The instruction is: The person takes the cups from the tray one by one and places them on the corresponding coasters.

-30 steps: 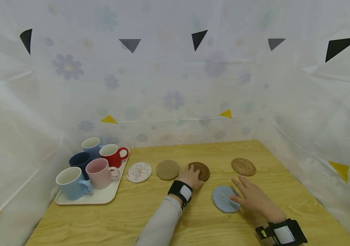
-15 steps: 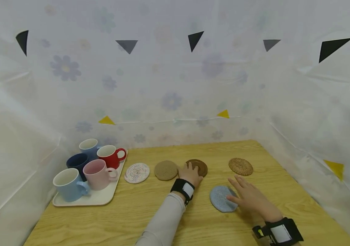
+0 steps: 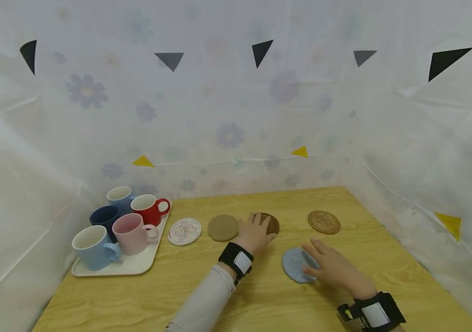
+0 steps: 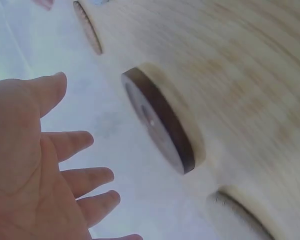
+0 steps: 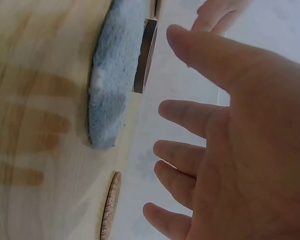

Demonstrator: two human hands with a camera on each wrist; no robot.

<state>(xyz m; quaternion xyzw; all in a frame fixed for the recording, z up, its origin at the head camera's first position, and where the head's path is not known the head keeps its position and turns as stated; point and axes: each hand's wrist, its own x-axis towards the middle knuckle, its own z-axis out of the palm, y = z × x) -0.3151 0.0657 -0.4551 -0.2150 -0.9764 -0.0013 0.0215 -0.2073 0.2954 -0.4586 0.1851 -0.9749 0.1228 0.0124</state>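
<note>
In the head view my left hand [image 3: 254,235] reaches over a round brown wooden coaster [image 3: 273,226], hiding its near left part. The left wrist view shows this hand with fingers extended, apart from the coaster [image 4: 162,120] and holding nothing. My right hand [image 3: 333,265] hovers at the right side of a blue-grey fabric coaster [image 3: 294,265] with fingers spread. Seen from the right wrist, that hand is also bare, its thumb and fingers away from the blue-grey coaster [image 5: 115,75]. Left of the brown coaster lies a tan woven coaster [image 3: 222,228].
A white speckled coaster [image 3: 184,231] lies beside a white tray [image 3: 144,263] on the left. The tray bears a red mug [image 3: 150,213], a pink mug [image 3: 129,235] and several blue mugs. At back right is a wicker coaster [image 3: 324,222]. Plastic sheeting [image 3: 227,115] encloses the wooden table.
The brown coaster has shifted slightly toward the back under my left hand's fingers. That hand has since let go, its fingers straightening and its wrist moving left. My right hand has stayed nearly in place.
</note>
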